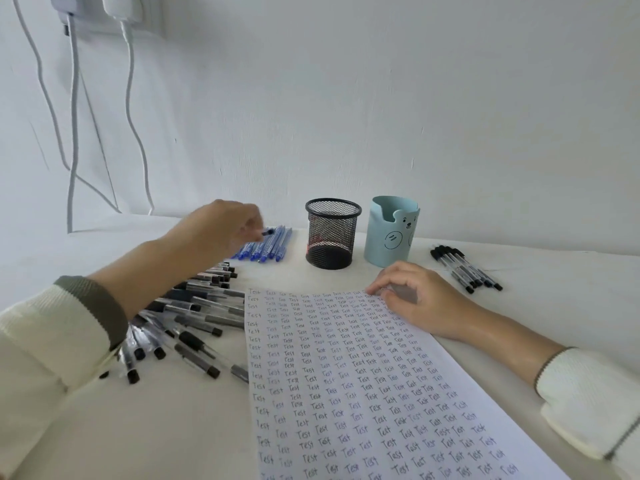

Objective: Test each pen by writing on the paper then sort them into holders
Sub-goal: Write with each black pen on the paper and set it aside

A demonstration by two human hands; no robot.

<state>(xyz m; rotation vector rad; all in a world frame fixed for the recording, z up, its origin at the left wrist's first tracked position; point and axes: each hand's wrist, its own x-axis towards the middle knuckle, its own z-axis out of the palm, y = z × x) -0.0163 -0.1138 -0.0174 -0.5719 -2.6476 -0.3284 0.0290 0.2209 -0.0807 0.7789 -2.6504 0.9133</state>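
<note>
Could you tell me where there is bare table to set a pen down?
Bare table lies nearer you than the pen pile, left of the paper, and right of the right-hand pens. Crowded: from pile to blue pens.

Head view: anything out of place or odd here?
Nothing spilled or broken. Odd: the paper is covered in "Test", yet no pen sticks out of the mesh holder or the blue holder. The black pens at left lie in a jumbled heap.
</note>
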